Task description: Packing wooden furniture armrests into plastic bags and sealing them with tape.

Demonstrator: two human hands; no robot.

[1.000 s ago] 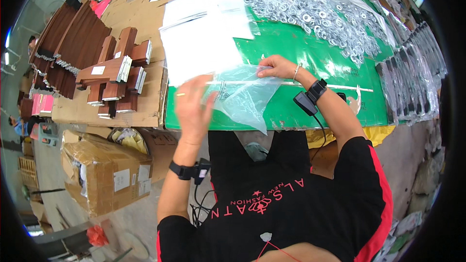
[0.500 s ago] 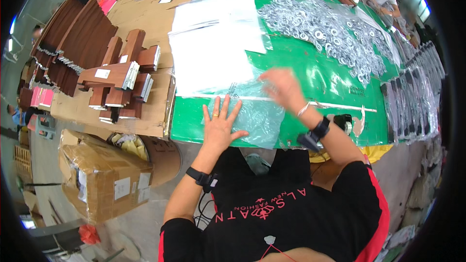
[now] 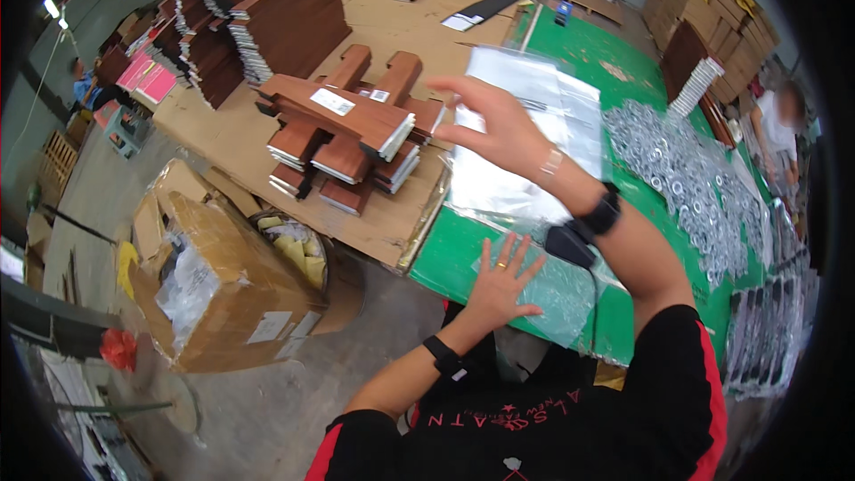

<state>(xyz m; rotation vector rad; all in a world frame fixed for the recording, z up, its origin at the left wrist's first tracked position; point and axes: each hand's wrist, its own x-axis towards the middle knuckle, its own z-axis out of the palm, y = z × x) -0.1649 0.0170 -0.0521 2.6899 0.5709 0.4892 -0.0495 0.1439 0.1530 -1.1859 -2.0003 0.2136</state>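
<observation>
My left hand [image 3: 506, 285] lies flat with fingers spread on a clear plastic bag [image 3: 563, 303] near the table's front edge. My right hand [image 3: 503, 129] is raised over the left edge of a stack of white plastic bags [image 3: 552, 160], thumb and fingers apart, with nothing between them. Its fingertips point at a criss-cross pile of dark reddish-brown wooden pieces [image 3: 343, 120], the nearest thing to them. The top piece bears a white label, and the pieces' ends are pale. The forearm covers part of the bag stack.
A heap of metal washers [image 3: 686, 183] spreads over the green tabletop [image 3: 445, 254] at the right. Packed bundles [image 3: 770, 338] lie beyond it. Tall stacks of brown boards [image 3: 289, 22] stand at the far left. An open carton [image 3: 240, 303] is on the floor. Another person [image 3: 775, 129] is at far right.
My right hand has moved left from above the clear bag to beside the wooden pile. The view has swung left. My left hand stays flat on the bag.
</observation>
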